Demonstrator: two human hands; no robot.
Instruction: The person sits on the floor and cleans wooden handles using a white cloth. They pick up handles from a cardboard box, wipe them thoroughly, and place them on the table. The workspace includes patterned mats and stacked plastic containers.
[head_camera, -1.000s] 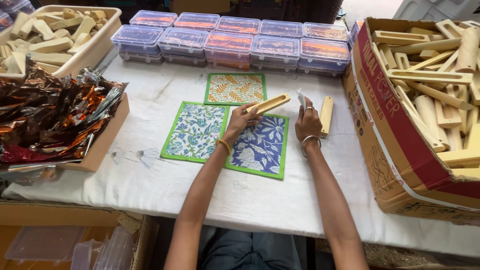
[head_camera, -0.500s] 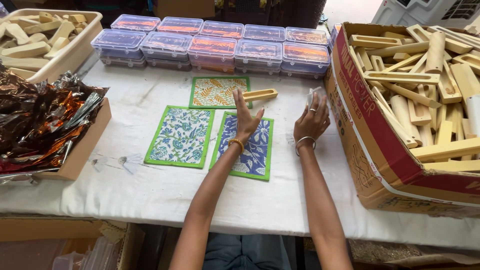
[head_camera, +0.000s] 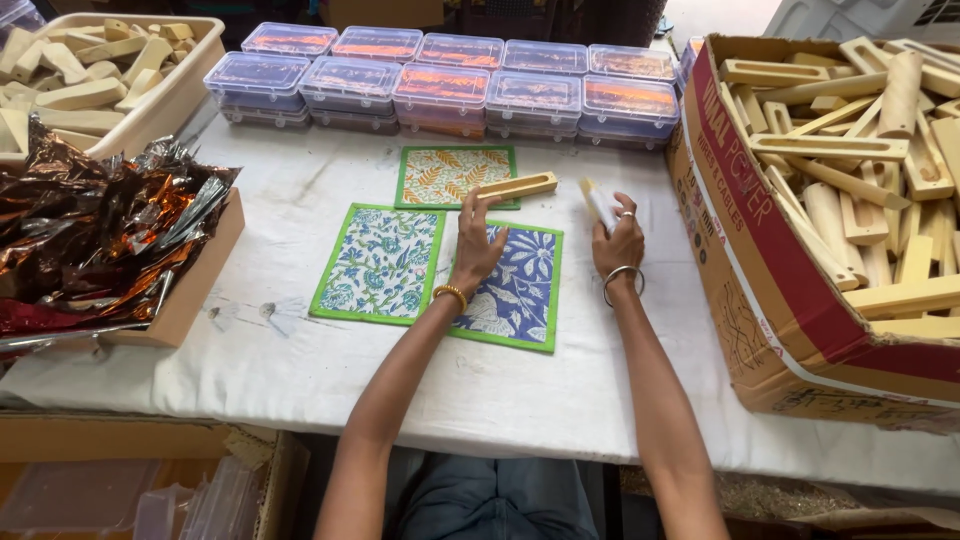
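White cloth covers the bench (head_camera: 560, 400), hemmed by a carton (head_camera: 800, 330) of wooden pieces on the right, a foil tray (head_camera: 190, 300) on the left and lidded boxes (head_camera: 440, 85) along the back; bare room lies along the front edge. Three printed mats sit mid-bench. The left hand (head_camera: 478, 245) rests loose, fingers spread, on the blue mat (head_camera: 520, 300), fingertips just short of a wooden slotted block (head_camera: 517, 187) lying across the orange mat (head_camera: 445, 175). The right hand (head_camera: 620, 240) grips a small pale piece (head_camera: 598, 203), raised beside the blue mat
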